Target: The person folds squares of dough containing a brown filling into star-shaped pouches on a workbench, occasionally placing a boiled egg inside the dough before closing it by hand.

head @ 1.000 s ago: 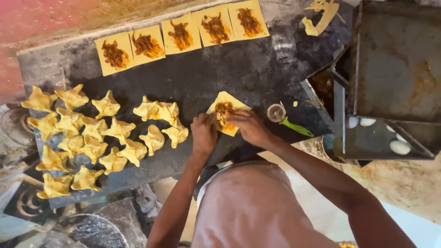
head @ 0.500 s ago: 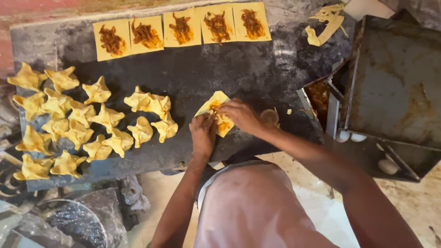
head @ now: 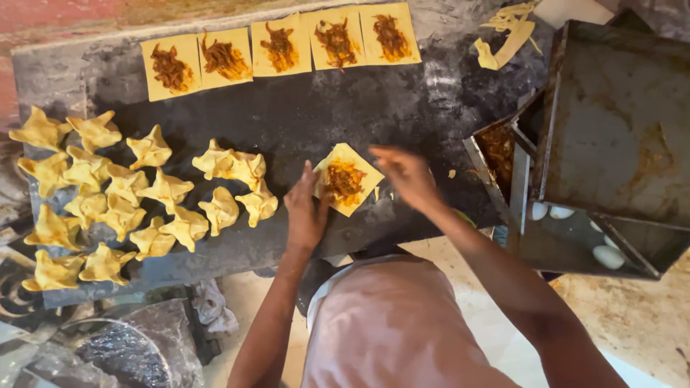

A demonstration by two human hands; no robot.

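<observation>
A yellow dough square (head: 348,178) with brown filling in its middle lies flat on the dark stone slab (head: 302,118). My left hand (head: 306,208) rests at the square's left corner, fingers touching its edge. My right hand (head: 404,174) hovers blurred just right of the square, fingers spread, holding nothing. Several folded yellow dumplings (head: 129,194) sit in a cluster to the left. A row of several flat filled squares (head: 280,47) lines the slab's far edge.
Dough scraps (head: 507,36) lie at the far right of the slab. A metal tray (head: 618,122) stands to the right, with a container of brown filling (head: 499,147) beside it. White balls (head: 607,256) lie lower right. A dark round vessel (head: 122,352) sits lower left.
The square lay partly folded under both hands; now it lies flat and open. My right hand has lifted off it and moved right. The view has shifted slightly.
</observation>
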